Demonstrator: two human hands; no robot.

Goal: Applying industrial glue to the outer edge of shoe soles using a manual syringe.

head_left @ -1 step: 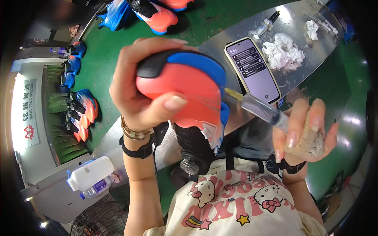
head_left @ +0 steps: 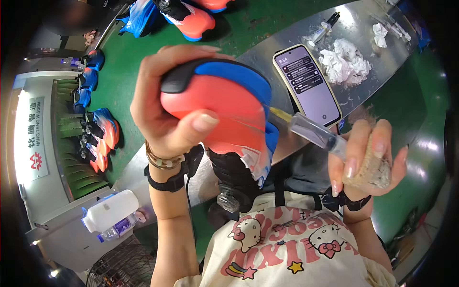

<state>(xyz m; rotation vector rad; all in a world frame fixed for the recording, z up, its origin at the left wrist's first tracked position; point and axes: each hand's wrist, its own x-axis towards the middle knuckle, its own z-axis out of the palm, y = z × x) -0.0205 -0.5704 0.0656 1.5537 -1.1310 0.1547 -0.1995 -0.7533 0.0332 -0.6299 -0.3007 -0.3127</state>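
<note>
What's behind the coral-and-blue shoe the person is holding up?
Past the edges of the shoe in the left hand, a metal bench and green floor show. Whatever lies directly behind it is covered and cannot be told.

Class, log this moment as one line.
left hand: shoe | right hand: syringe, tan object | yellow tip: at shoe's edge | phone: on table

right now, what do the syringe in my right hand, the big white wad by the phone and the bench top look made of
Syringe: likely clear, glossy plastic; the barrel is see-through.
White wad: probably matte tissue paper, judging by its soft, ragged creases.
Bench top: seems bare metal, perhaps steel; it is grey, with bright glare.
</note>
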